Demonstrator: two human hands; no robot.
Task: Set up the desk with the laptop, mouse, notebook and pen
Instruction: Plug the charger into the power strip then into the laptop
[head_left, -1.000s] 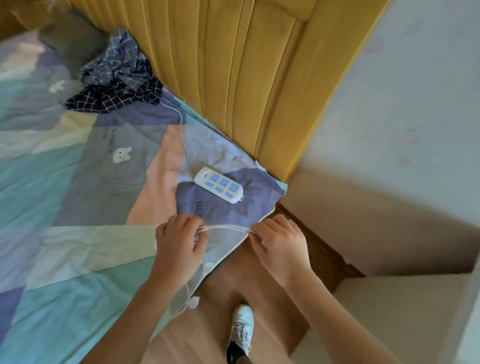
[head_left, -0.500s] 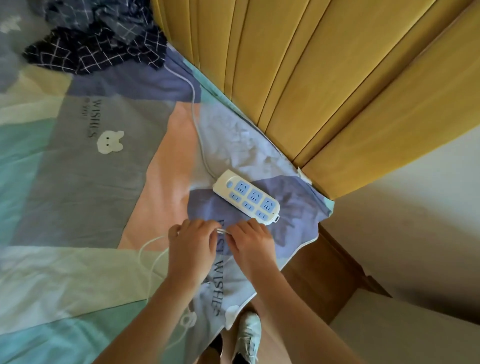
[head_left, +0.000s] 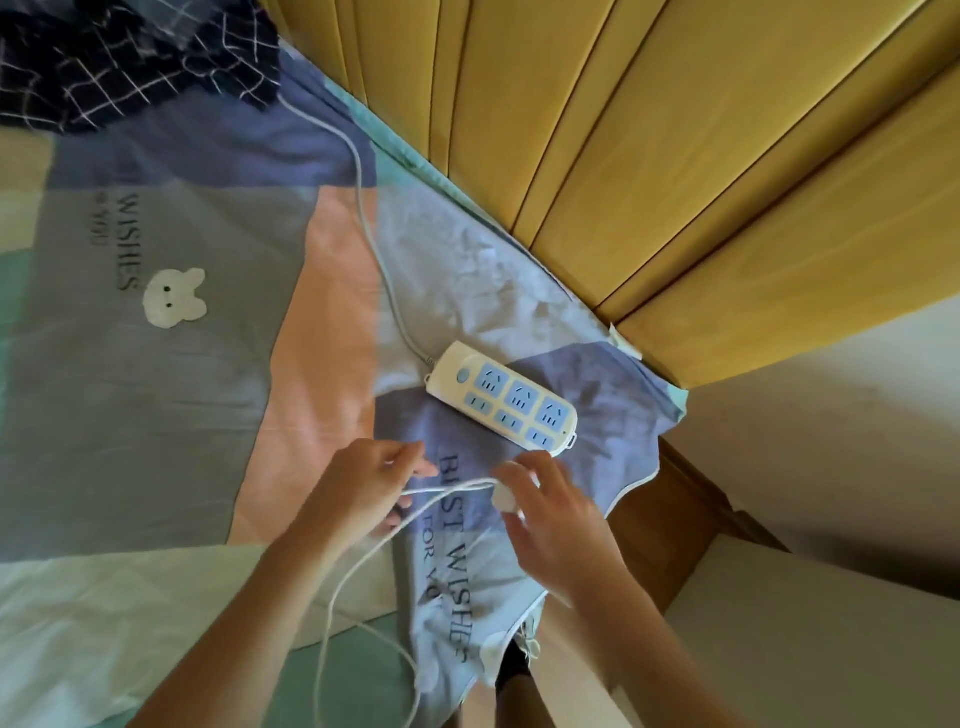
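Observation:
No laptop, mouse, notebook or pen is in view. A white power strip (head_left: 503, 404) with blue sockets lies on the patchwork bed sheet (head_left: 156, 395) near the bed's corner. Just in front of it, my right hand (head_left: 550, 514) holds a small white plug (head_left: 505, 496), a short way from the strip's near end. My left hand (head_left: 358, 486) pinches the thin white cable (head_left: 363, 561) that runs from the plug and loops down over the sheet toward me.
The strip's grey cord (head_left: 363, 208) runs up the bed to a dark checked cloth (head_left: 130, 57) at the top left. A yellow padded headboard (head_left: 649, 156) borders the bed. Wooden bed frame (head_left: 670, 514) and pale wall (head_left: 831, 441) lie right.
The view has closed in on the power strip. My hands have come apart along the cable, and my right hand now holds the white plug near the strip.

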